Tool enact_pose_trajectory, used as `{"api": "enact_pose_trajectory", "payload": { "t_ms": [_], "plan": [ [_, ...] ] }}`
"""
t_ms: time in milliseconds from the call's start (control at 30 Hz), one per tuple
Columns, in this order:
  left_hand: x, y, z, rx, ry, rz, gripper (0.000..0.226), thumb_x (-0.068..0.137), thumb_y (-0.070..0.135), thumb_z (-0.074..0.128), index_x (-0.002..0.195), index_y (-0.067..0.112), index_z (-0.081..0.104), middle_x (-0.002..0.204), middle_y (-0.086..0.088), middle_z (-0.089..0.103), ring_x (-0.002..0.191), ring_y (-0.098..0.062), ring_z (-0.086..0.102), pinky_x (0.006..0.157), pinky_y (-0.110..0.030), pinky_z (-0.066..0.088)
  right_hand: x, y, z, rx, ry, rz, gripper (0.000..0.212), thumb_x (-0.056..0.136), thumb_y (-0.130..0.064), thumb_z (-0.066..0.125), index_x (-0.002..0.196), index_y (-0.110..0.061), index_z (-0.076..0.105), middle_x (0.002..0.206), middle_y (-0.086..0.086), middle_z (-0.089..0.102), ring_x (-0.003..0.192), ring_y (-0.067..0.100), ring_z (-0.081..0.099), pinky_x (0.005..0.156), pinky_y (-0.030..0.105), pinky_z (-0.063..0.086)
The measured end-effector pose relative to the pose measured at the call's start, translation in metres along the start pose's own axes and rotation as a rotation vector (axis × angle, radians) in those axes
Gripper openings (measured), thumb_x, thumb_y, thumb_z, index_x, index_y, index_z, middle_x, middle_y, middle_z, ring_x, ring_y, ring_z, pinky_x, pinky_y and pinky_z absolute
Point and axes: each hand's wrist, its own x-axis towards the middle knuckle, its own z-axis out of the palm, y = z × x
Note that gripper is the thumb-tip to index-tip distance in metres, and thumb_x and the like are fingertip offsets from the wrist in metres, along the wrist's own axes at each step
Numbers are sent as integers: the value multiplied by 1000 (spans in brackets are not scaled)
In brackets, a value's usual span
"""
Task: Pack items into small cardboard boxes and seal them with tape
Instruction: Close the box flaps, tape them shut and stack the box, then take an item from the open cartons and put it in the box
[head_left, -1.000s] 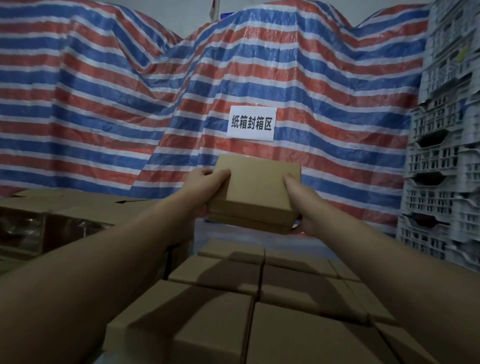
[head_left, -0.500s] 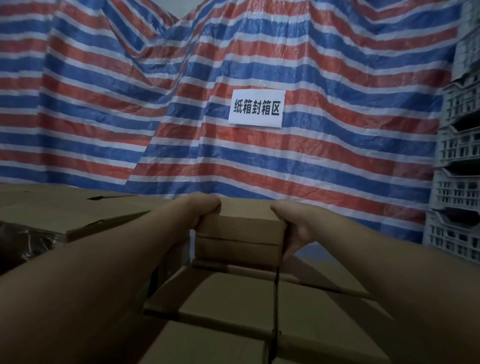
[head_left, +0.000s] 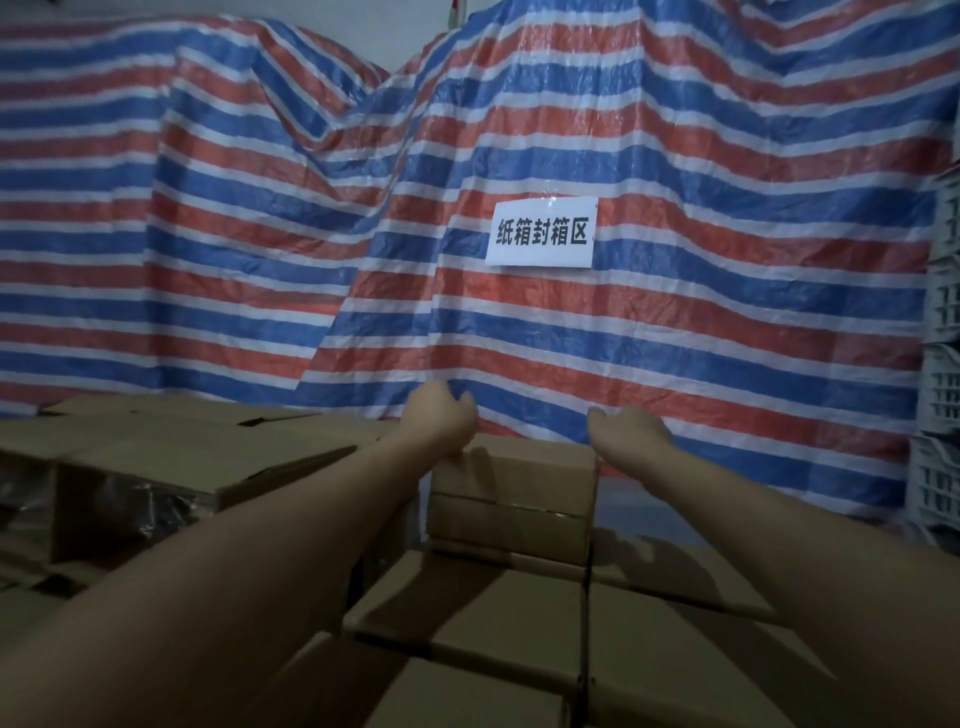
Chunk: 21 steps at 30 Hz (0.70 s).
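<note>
A small closed cardboard box (head_left: 524, 470) sits on top of another like it at the far end of a stack of several flat cardboard boxes (head_left: 498, 618). My left hand (head_left: 441, 423) hovers at the top box's left upper corner, fingers loosely curled and holding nothing; its heel may touch the corner. My right hand (head_left: 626, 434) hangs just above the box's right edge, fingers relaxed and apart from the cardboard. Both forearms reach forward over the stack.
Larger open cartons (head_left: 171, 467) with plastic inside stand to the left. A red, white and blue striped tarp (head_left: 519, 156) with a white paper sign (head_left: 540, 234) hangs behind. Stacked pale plastic crates (head_left: 940, 415) line the right edge.
The box that both hands carried in the air has been set down on the far end of the stack. Both hands have let go and lifted slightly off it.
</note>
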Motion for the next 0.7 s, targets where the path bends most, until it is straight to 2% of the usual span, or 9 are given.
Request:
{"api": "enact_pose_trajectory", "payload": {
  "t_ms": [67, 100, 267, 333, 400, 467, 567, 633, 700],
  "plan": [
    [-14, 10, -15, -9, 87, 165, 20, 100, 30, 50, 94, 16, 62, 87, -3, 66, 80, -16, 67, 74, -37, 59, -6, -5, -13, -14, 86, -169, 24, 103, -25, 43, 91, -8, 53, 78, 6, 50, 65, 18, 45, 54, 29, 33],
    [-22, 15, -24, -4, 111, 208, 23, 100, 32, 50, 88, 18, 63, 81, -1, 66, 73, -14, 67, 69, -34, 59, -12, -11, -21, 1, 105, -220, 24, 101, -20, 44, 79, -10, 49, 74, 8, 49, 63, 19, 45, 53, 29, 31],
    [-61, 38, -80, 30, 121, 319, 52, 101, 49, 42, 65, 17, 62, 50, 8, 61, 44, -3, 60, 45, -25, 48, -57, -61, -44, 42, 42, -376, 55, 104, -21, 44, 50, -10, 42, 41, 9, 52, 40, 14, 63, 50, 25, 39],
    [-75, 44, -110, 58, 154, 349, 56, 102, 49, 40, 58, 18, 56, 40, 11, 52, 37, -2, 52, 43, -22, 36, -79, -88, -46, 50, 11, -427, 61, 107, -30, 42, 49, -11, 42, 34, 3, 46, 38, 13, 62, 51, 25, 39],
    [-85, 46, -144, 76, 193, 357, 51, 103, 46, 41, 60, 20, 53, 44, 8, 49, 40, -6, 48, 45, -22, 34, -99, -117, -46, 76, 13, -512, 58, 107, -31, 44, 53, -11, 42, 40, 3, 47, 46, 19, 65, 54, 28, 44],
    [-92, 45, -181, 141, 218, 377, 41, 104, 39, 42, 71, 17, 55, 60, 2, 53, 54, -12, 51, 50, -28, 39, -117, -147, -44, 122, 9, -587, 41, 105, -24, 50, 67, -11, 45, 60, 6, 51, 66, 31, 64, 62, 35, 50],
    [-98, 32, -235, 283, 232, 391, 18, 102, 27, 49, 96, 13, 58, 86, -3, 59, 78, -20, 58, 68, -38, 52, -141, -183, -33, 176, -96, -632, 13, 99, -8, 56, 93, -16, 49, 87, 9, 59, 71, 25, 59, 57, 32, 49],
    [-102, 17, -266, 313, 232, 376, 14, 102, 21, 50, 102, 12, 61, 93, -4, 63, 82, -24, 63, 75, -44, 57, -154, -202, -19, 162, -104, -660, 14, 102, -16, 56, 88, -15, 53, 81, 10, 64, 59, 17, 59, 48, 27, 48],
    [-106, -2, -292, 355, 266, 345, 28, 104, 24, 45, 93, 8, 66, 86, -7, 67, 77, -29, 66, 73, -48, 58, -165, -220, 1, 144, -140, -682, 41, 106, -31, 48, 75, -7, 58, 73, 13, 68, 52, 15, 59, 53, 29, 51]
  ]
}}
